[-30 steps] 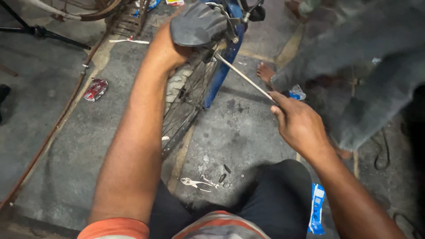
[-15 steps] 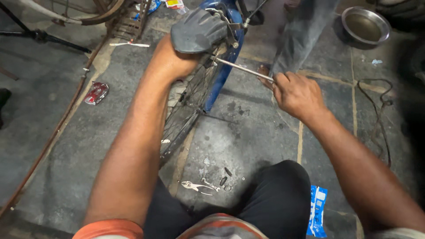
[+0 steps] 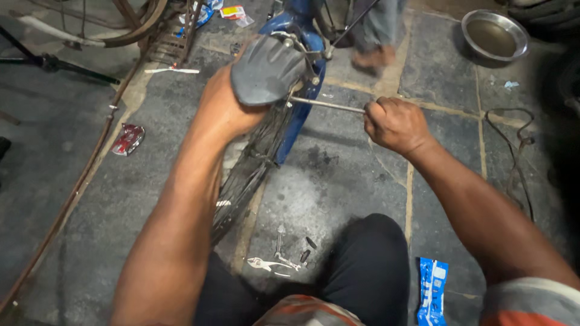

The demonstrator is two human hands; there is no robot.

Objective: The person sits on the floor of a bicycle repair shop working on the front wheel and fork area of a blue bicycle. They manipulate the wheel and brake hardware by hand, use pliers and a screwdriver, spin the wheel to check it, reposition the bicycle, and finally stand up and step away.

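My left hand (image 3: 226,108) grips a dark grey rubber flap (image 3: 266,69) at the end of a blue bicycle mudguard (image 3: 299,90), above the spoked wheel (image 3: 251,169). My right hand (image 3: 396,124) is closed around a thin metal rod (image 3: 326,104) that runs level from my fist leftward to the mudguard, just under the flap. My knee in dark trousers (image 3: 362,259) is below.
Pliers (image 3: 266,264) and small metal parts lie on the stone floor by my knee. A blue packet (image 3: 432,290) lies at the lower right, a red wrapper (image 3: 127,139) at left, a steel bowl (image 3: 494,33) at top right. Another person's foot (image 3: 374,57) stands beyond the bicycle.
My right hand has swung the rod from a steep slant to nearly level and moved up toward the mudguard. The view has shifted, and the bowl has come into sight.
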